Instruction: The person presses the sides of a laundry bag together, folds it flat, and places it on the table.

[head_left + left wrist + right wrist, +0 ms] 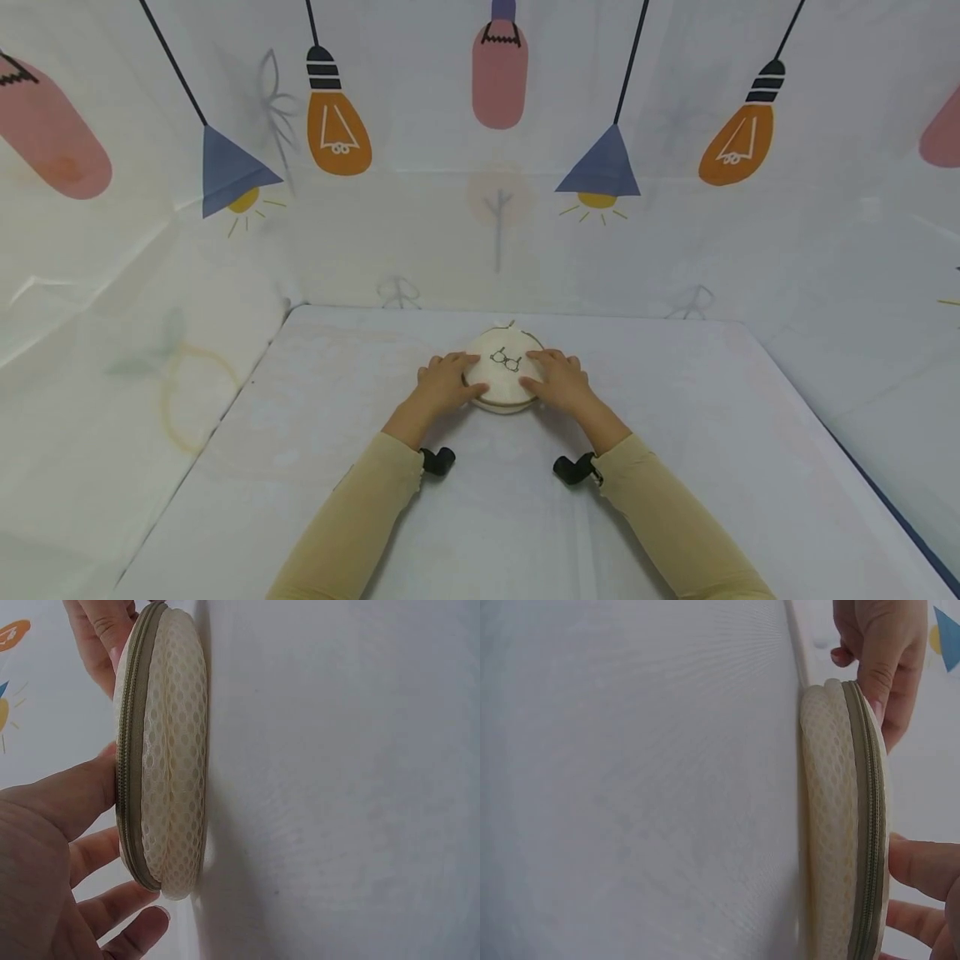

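A round cream zippered mesh bag (501, 385) lies flat on the white table, with a small glasses drawing (506, 360) on its top. My left hand (444, 383) holds its left edge, thumb and index finger on the top face. On the opposite edge, my right hand (564, 385) holds it in much the same way. An olive zipper (131, 757) runs along the side, closed where it shows in the left wrist view. Below the zipper, the padded mesh wall (829, 795) faces the right wrist camera. Some fingertips are hidden behind the bag.
The white-covered table (495, 517) reaches a back wall sheet (435, 225) printed with lamps and bulbs. Similar sheeting hangs at both sides. A black wrist device (439, 461) sits at the left cuff and another (573, 469) at the right.
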Demonstrator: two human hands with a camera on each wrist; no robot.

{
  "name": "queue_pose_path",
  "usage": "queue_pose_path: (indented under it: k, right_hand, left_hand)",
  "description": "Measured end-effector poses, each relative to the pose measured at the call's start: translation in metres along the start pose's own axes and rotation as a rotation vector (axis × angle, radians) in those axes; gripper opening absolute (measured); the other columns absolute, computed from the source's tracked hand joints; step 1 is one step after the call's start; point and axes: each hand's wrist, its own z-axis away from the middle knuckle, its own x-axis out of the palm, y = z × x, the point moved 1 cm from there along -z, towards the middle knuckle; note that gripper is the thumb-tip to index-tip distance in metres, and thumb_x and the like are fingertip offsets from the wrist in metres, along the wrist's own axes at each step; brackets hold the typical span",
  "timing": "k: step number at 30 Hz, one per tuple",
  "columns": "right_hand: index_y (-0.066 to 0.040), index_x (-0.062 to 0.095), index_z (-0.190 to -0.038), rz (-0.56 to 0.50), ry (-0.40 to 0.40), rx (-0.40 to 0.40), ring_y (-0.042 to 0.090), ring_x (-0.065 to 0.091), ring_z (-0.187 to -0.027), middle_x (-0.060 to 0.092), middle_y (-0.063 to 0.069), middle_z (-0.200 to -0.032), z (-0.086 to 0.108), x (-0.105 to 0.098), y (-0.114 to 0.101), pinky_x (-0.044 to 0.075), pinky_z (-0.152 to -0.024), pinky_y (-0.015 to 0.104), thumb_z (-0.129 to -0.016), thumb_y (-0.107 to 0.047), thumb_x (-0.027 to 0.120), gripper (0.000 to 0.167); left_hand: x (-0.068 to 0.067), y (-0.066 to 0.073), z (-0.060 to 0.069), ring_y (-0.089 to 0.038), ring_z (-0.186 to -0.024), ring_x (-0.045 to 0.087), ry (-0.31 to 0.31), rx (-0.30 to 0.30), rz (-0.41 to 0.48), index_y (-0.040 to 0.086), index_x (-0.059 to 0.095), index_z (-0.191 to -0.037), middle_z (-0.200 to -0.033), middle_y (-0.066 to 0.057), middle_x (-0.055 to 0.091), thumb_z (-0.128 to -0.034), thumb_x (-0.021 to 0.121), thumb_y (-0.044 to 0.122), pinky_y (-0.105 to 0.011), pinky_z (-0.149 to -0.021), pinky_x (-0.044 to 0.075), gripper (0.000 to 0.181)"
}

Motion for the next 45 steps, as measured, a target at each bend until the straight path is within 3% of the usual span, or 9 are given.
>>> queue_pose_path:
  k: [35, 45]
  right_hand:
    - [-0.016, 0.044, -0.151, 0.05, -0.031, 0.023, 0.045, 0.039, -0.13, 0.038, 0.02, -0.154, 0.0034, -0.0034, 0.0006, 0.037, -0.101, 0.064, -0.098, -0.046, 0.06, 0.063]
    - [-0.015, 0.048, -0.148, 0.013, 0.023, -0.005, 0.045, 0.041, -0.128, 0.041, 0.021, -0.151, 0.0013, -0.0038, 0.0016, 0.039, -0.099, 0.063, -0.096, -0.044, 0.065, 0.062]
  left_hand:
    - [0.0071, -0.0019, -0.003, -0.037, -0.138, 0.037, -0.024, -0.001, -0.03, 0.025, 0.044, -0.153, -0.156, -0.007, 0.042, -0.0944, 0.059, 0.059, -0.059, -0.107, 0.031, 0.069]
    - [-0.0009, 0.0004, 0.0009, -0.038, -0.139, 0.036, -0.002, -0.013, -0.002, 0.025, 0.044, -0.153, -0.158, -0.007, 0.039, -0.0945, 0.061, 0.056, -0.058, -0.108, 0.031, 0.068]
